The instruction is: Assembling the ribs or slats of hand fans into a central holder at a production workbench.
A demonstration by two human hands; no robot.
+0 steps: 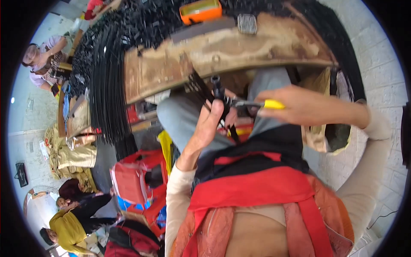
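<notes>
The small black part, a short tube with an open round end, sits over your lap below the worn wooden bench. Your left hand curls closed around it; your right hand grips tight a yellow-handled tool touching it.

My left hand covers most of the small black part I grip, so its lower shape is hidden. My right hand wraps the yellow-handled tool; only a strip of handle and a blurred metal tip show. Where tip meets part is too smeared to read. The wooden bench hides my knees. Black strips blur together, uncountable. My right elbow runs off the dark rim.
</notes>
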